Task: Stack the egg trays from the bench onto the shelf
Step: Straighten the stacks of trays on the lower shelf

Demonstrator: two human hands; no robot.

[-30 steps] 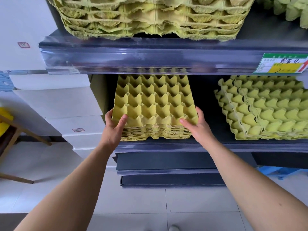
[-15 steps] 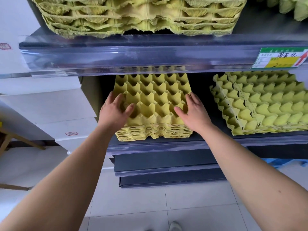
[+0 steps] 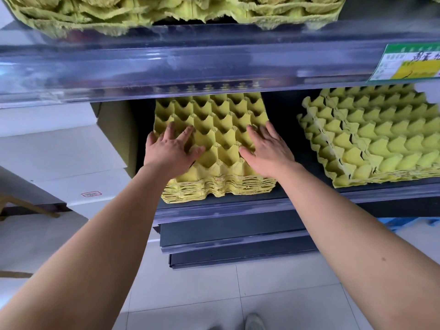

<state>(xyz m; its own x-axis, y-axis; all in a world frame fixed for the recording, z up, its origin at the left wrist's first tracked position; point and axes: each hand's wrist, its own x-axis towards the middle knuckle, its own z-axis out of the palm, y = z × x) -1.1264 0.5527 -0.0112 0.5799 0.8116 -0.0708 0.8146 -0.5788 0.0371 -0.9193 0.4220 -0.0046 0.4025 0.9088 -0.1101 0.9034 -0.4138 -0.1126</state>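
A stack of yellow egg trays (image 3: 214, 120) rests on the dark middle shelf (image 3: 238, 198), near its front edge. My left hand (image 3: 172, 148) lies flat on the top tray's left front part, fingers spread. Flat on the right front part lies my right hand (image 3: 266, 148), fingers apart too. Neither hand grips anything. A second stack of yellow egg trays (image 3: 371, 136) sits to the right on the same shelf, slightly askew. More trays (image 3: 166, 10) are piled on the upper shelf.
The upper shelf's clear plastic rail (image 3: 190, 65) hangs just above the hands, with a green and yellow price label (image 3: 412, 61) at the right. White boxes (image 3: 59, 151) stand left of the shelf. Lower dark shelves (image 3: 233, 234) jut out over a tiled floor (image 3: 214, 294).
Both hands have let go of the stack's front corners and moved up onto the top tray, now lying flat. The stack sits a little deeper on the shelf.
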